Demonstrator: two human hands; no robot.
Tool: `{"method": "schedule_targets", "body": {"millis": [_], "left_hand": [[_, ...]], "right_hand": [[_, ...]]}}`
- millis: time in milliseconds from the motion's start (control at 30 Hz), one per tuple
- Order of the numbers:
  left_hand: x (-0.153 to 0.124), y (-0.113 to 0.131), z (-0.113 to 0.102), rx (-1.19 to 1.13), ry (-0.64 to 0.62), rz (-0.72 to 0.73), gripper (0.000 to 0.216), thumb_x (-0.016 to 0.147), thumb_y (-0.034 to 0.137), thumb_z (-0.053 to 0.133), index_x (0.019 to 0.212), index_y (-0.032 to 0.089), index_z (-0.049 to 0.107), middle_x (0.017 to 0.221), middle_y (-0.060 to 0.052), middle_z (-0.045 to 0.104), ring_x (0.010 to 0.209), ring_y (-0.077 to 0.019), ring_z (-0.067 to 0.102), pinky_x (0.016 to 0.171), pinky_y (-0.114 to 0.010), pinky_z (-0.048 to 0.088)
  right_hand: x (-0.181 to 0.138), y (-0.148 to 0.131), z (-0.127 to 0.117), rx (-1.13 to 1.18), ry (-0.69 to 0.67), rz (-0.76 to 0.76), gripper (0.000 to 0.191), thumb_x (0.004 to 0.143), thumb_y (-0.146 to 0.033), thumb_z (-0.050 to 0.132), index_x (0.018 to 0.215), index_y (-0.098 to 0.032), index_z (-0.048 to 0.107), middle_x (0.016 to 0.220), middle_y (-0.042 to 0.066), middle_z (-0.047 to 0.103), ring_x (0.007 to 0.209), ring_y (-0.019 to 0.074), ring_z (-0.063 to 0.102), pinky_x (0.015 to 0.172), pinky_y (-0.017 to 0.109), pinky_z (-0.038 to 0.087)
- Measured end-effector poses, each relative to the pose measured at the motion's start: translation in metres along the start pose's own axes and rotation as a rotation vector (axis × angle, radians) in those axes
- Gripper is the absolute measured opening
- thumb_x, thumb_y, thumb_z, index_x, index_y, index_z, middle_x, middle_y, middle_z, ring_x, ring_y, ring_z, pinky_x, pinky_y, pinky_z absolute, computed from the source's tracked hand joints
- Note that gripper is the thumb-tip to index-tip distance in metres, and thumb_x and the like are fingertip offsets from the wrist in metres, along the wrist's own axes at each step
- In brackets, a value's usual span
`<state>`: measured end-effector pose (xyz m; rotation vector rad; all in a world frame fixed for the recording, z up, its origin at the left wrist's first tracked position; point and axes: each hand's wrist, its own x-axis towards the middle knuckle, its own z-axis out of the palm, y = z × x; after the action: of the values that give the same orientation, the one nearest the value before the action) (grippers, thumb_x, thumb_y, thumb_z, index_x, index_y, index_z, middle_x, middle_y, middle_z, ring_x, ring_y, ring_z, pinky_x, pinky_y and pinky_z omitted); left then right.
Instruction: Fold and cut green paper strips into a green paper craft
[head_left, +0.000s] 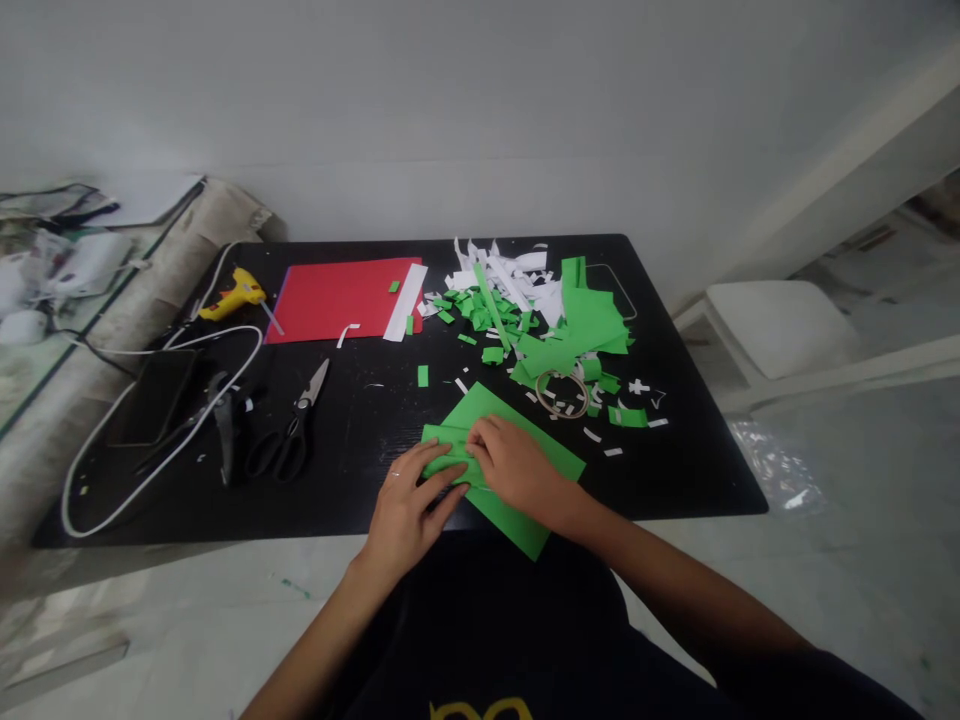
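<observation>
A folded green paper piece lies over a larger flat green sheet at the table's front edge. The fingers of my left hand grip the left end of the folded piece, some above it and some along its near side. From the right, my right hand has its fingers bent and closed on the same piece, close to the left fingertips. One corner of the larger sheet hangs past the edge toward me. Just beyond, a small green rectangle rests on the black surface.
Scissors, a dark-handled tool and a white cable lie left, near a yellow glue gun. Red sheet lies behind. Green cuttings, white strips and a ring are at right.
</observation>
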<state>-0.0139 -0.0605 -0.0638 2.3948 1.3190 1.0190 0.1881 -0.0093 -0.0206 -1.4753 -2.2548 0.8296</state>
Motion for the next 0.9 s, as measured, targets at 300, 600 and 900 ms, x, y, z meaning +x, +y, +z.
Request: {"method": "schedule_targets", "body": {"millis": [300, 600, 900], "left_hand": [[0.001, 0.002, -0.001, 0.006, -0.005, -0.002, 0.020, 0.096, 0.022, 0.071, 0.114, 0.027, 0.075, 0.128, -0.009, 0.070, 0.126, -0.0296, 0.064, 0.105, -0.050, 0.055], [0.002, 0.001, 0.000, -0.005, -0.018, -0.022, 0.016, 0.097, 0.023, 0.069, 0.111, 0.027, 0.076, 0.126, -0.008, 0.071, 0.125, -0.0294, 0.064, 0.104, -0.050, 0.054], [0.002, 0.000, 0.001, -0.034, -0.001, -0.038, 0.015, 0.096, 0.021, 0.070, 0.110, 0.025, 0.071, 0.125, -0.008, 0.072, 0.126, -0.0286, 0.064, 0.107, -0.049, 0.053]], "right_hand": [[0.002, 0.001, 0.004, -0.030, -0.019, 0.021, 0.011, 0.102, -0.014, 0.053, 0.094, -0.018, 0.058, 0.096, 0.008, 0.066, 0.086, 0.0210, 0.060, 0.073, 0.033, 0.042], [-0.004, -0.001, -0.004, 0.062, 0.014, -0.022, 0.014, 0.102, -0.014, 0.053, 0.090, -0.021, 0.054, 0.095, 0.005, 0.064, 0.087, 0.0200, 0.060, 0.077, 0.034, 0.046], [-0.021, 0.004, 0.006, -0.025, 0.093, -0.226, 0.016, 0.101, -0.012, 0.055, 0.107, -0.019, 0.068, 0.106, 0.010, 0.069, 0.102, 0.0264, 0.061, 0.093, 0.044, 0.053]]}}
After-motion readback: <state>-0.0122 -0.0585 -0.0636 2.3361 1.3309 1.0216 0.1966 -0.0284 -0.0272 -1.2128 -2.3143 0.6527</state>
